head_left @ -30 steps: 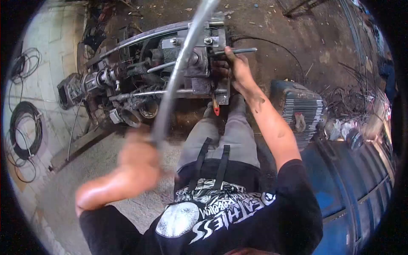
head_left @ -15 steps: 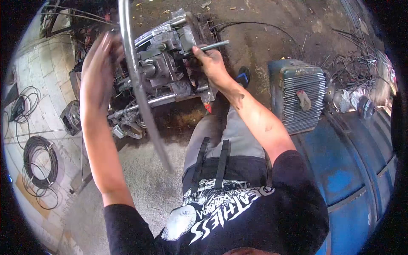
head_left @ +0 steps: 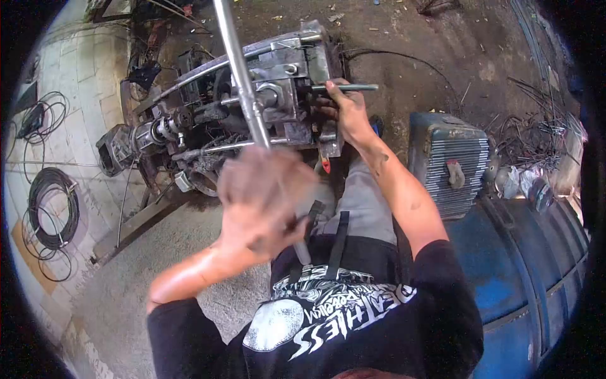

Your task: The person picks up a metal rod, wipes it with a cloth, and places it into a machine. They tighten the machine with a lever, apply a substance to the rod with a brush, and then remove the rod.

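Observation:
A greasy metal machine (head_left: 278, 69) with guide rods and a large nut lies in front of me. My right hand (head_left: 350, 117) is closed at its right end, thumb and fingers on a thin metal rod (head_left: 361, 87) that points out to the right. A long steel bar (head_left: 235, 50) crosses over the machine, joined near the big nut (head_left: 268, 96). My left hand (head_left: 265, 202) is over the bar's lower part, smeared by motion; whether its fingers grip the bar cannot be made out. The bar's lower tip shows below that hand.
At right, a finned metal motor housing (head_left: 457, 167) stands beside a blue drum (head_left: 505, 265). Scrap rods and wire (head_left: 543, 126) lie behind them. To the left, a coil of black cable (head_left: 53, 208) rests on pale tiles. A red-tipped piece (head_left: 326, 165) hangs under the machine.
My left hand has swung from the machine's left side down and right to the bar's lower part. My right hand stays at the thin rod. The whole view has shifted slightly.

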`<state>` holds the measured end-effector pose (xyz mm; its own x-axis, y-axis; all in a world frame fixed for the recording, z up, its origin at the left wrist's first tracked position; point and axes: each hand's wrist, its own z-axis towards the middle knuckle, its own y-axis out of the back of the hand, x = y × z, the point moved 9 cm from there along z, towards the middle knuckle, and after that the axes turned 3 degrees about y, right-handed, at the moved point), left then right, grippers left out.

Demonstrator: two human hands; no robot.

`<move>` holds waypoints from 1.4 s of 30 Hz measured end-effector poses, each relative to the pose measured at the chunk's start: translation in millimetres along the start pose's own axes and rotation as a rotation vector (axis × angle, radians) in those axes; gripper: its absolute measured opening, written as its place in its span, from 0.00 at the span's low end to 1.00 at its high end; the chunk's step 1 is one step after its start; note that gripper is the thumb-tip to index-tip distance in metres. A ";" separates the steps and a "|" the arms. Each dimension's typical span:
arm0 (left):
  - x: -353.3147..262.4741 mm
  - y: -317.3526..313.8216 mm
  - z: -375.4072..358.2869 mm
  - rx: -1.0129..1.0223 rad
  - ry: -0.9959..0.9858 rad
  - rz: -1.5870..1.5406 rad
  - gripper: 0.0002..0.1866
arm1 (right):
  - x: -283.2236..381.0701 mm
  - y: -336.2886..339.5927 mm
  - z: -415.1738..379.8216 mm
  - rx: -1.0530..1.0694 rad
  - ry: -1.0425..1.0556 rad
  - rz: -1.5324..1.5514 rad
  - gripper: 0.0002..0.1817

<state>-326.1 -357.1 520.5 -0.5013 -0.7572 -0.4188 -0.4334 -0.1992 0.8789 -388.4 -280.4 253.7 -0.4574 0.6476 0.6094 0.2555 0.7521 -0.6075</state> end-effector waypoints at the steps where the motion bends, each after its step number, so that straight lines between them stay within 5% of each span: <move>1: 25.2 5.4 -13.9 -0.149 0.294 -0.109 0.44 | -1.5 1.7 -2.2 0.001 -0.004 -0.004 0.13; 2: 31.8 -7.8 -17.9 -0.100 0.467 -0.348 0.53 | -0.7 1.9 -2.5 -0.003 -0.003 0.000 0.13; 5: 18.9 -87.8 -40.8 -0.203 0.849 -1.566 0.40 | 1.0 8.4 2.3 0.003 0.012 -0.046 0.16; 8: 4.2 -103.4 -34.5 -0.322 0.805 -1.595 0.19 | 4.2 9.8 -20.8 -0.095 -0.260 -0.319 0.24; 10: 0.7 -120.6 -35.1 -0.273 0.815 -1.524 0.17 | 43.8 -4.2 -45.8 0.097 -0.279 -0.801 0.22; 11: 0.6 -119.4 -32.3 -0.283 0.798 -1.540 0.17 | 84.3 -22.7 -51.3 0.060 -0.126 -1.026 0.17; 12: 1.8 -114.6 -33.9 -0.231 0.807 -1.477 0.20 | 141.6 -59.4 -54.6 0.055 0.416 -1.308 0.12; 14: 12.7 -101.3 -39.7 -0.439 0.643 -1.220 0.22 | 209.7 -138.8 -51.2 0.043 0.924 -1.330 0.09; 15: 12.7 -78.1 -37.6 -0.619 0.478 -0.928 0.24 | 228.0 -193.1 -49.9 0.232 1.378 -1.370 0.10; 16: 14.8 -88.9 -43.3 -0.361 0.691 -1.158 0.22 | 229.0 -245.9 -40.4 0.521 1.730 -1.445 0.11; 17: 15.3 -91.8 -56.3 -0.407 0.708 -1.163 0.22 | 214.4 -270.3 -8.3 0.627 1.542 -1.603 0.10; 19: -0.4 -78.6 -66.7 -0.419 0.589 -0.294 0.14 | 183.1 -309.1 47.5 0.943 1.546 -2.018 0.15; 21: 28.7 -79.2 -90.5 -0.327 0.964 -0.591 0.12 | 168.6 -302.8 109.4 1.069 1.056 -2.303 0.18; 22: 36.4 -51.6 -98.5 -0.373 1.138 -0.719 0.14 | 172.0 -296.9 122.9 1.034 1.075 -2.259 0.21; 25: 45.9 -38.0 -101.7 -0.462 1.137 -0.186 0.15 | 196.0 -267.1 121.9 0.878 1.184 -2.085 0.21; 27: 60.6 -29.2 -103.8 -0.336 1.154 0.100 0.17 | 215.2 -236.4 108.8 0.871 1.203 -2.111 0.20; 29: 74.2 -27.8 -107.7 -0.336 1.069 0.095 0.29 | 220.6 -226.5 79.9 0.920 1.210 -2.064 0.20; 30: 78.2 -26.0 -108.4 -0.339 1.050 0.105 0.30 | 219.9 -220.9 81.4 0.761 1.138 -2.060 0.20; 42: 97.3 -28.9 -125.7 -0.386 1.001 0.095 0.17 | 181.7 -234.5 48.0 0.777 1.007 -2.250 0.23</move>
<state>-268.2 -503.2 483.0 0.3964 -0.9100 -0.1215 -0.0719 -0.1627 0.9840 -572.3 -344.9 482.4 0.8371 -0.5405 0.0838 -0.0558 0.0680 0.9961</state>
